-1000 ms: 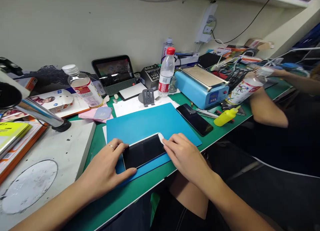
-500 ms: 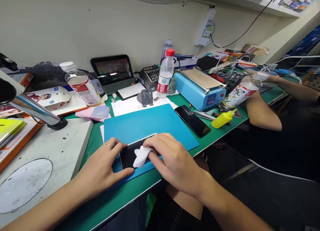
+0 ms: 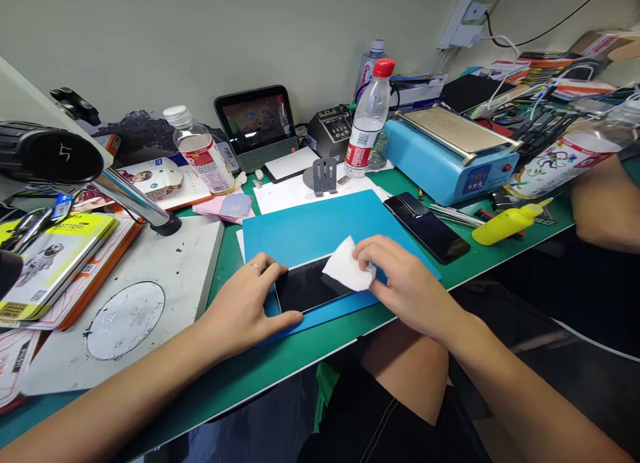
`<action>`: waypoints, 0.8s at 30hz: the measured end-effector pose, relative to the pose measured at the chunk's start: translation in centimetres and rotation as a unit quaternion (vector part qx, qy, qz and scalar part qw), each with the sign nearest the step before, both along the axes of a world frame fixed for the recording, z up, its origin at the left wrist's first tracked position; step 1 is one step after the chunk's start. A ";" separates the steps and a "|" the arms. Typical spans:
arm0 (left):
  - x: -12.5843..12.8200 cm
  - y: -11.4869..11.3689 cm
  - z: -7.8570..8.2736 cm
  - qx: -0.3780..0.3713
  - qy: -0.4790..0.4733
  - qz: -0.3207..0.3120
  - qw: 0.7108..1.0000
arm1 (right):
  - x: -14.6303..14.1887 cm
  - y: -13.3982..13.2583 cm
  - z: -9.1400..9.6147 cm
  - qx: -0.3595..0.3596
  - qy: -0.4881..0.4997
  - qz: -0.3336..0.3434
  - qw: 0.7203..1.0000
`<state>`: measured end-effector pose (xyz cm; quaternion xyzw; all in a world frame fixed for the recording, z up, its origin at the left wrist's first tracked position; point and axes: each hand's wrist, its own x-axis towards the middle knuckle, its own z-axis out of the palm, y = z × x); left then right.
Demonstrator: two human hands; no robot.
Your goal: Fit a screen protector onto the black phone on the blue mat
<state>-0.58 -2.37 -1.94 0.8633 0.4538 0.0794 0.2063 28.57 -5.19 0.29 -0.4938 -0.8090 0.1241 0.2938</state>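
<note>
A phone (image 3: 305,286) with a black screen and a pale rim lies face up on a blue mat (image 3: 310,223). My left hand (image 3: 250,299), a ring on one finger, grips its left end, thumb along the near edge and fingers at the far edge. A folded white tissue (image 3: 347,266) is pinched in my right hand (image 3: 400,276) over the phone's right part, hiding that end. Beyond the mat's right side, another black phone (image 3: 435,233) rests on the green table.
A yellow squeeze bottle (image 3: 507,224), tweezers (image 3: 457,216) and a blue heating-plate machine (image 3: 445,169) are at right. Behind stand a red-capped bottle (image 3: 367,126) and a tablet (image 3: 255,119). A lamp-like arm (image 3: 135,199) rises at left. Another person's arm (image 3: 607,203) shows far right.
My right hand has moved the tissue from the phone's left part toward its right end, and the tissue looks flatter. My left hand keeps its hold. The view has turned left.
</note>
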 end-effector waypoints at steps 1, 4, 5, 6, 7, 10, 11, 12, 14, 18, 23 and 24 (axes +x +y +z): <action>0.0 0.0 0.1 0.000 -0.001 0.002 1.000 | 0.1 -0.3 -0.7 -0.020 -0.017 0.009 1.000; 0.1 -0.1 0.2 -0.002 -0.001 0.005 1.000 | 0.9 -1.4 -1.8 -0.016 -0.063 0.022 0.998; 0.1 -0.1 0.2 -0.002 -0.003 0.005 1.000 | 1.2 -1.8 -1.8 -0.001 -0.080 0.035 0.996; 0.1 0.0 0.2 -0.002 -0.005 0.006 1.000 | 1.5 -2.1 -1.7 0.014 -0.100 0.050 0.994; 0.1 0.0 0.2 -0.002 -0.007 0.006 1.000 | 1.8 -2.5 -1.6 0.027 -0.118 0.066 0.990; 0.1 0.0 0.2 -0.002 -0.007 0.004 1.000 | 2.2 -3.4 -1.8 0.046 -0.150 0.098 0.983; 0.1 0.0 0.2 -0.003 -0.005 0.003 1.000 | 2.2 -3.6 -2.1 0.056 -0.155 0.103 0.981; 0.1 0.0 0.2 -0.005 -0.002 0.002 1.000 | 2.2 -3.7 -2.5 0.070 -0.155 0.104 0.980; 0.1 0.0 0.3 -0.008 0.002 0.002 1.000 | 1.8 -3.8 -2.9 0.108 -0.134 0.094 0.981; 0.1 0.0 0.3 -0.010 0.011 0.000 1.000 | 0.5 -2.5 -1.9 0.142 -0.053 0.031 0.988; 0.0 0.1 0.1 -0.004 0.008 -0.006 1.000 | -1.6 0.0 -0.2 0.185 -0.034 -0.063 0.980; 0.0 0.1 0.1 -0.002 0.005 -0.008 1.000 | -1.9 0.2 -0.4 0.191 -0.049 -0.041 0.980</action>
